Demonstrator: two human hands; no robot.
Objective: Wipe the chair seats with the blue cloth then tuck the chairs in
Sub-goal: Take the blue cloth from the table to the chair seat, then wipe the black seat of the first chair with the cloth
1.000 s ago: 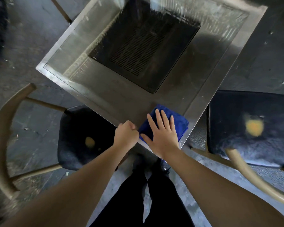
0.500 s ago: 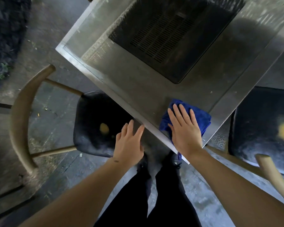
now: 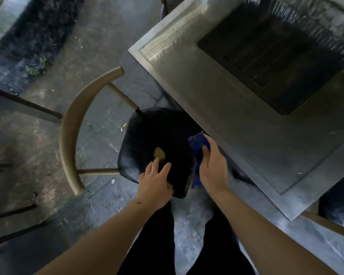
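left hand [image 3: 154, 183]: fingers spread, resting on chair seat [image 3: 147, 139] | right hand [image 3: 212, 167]: gripping blue cloth [image 3: 198, 142]

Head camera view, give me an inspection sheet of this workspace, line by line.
Surface: grey metal table with a dark recessed grill; bare where visible.
Job's things: crumpled blue cloth at the edge of the black cushioned chair seat; yellowish spot on the seat.
Clutter: small debris on the floor.
Hands: left hand rests on the seat; right hand grips the cloth.
Cables: nothing seen.
Surroundings: dark stone floor, second dark seat at right.
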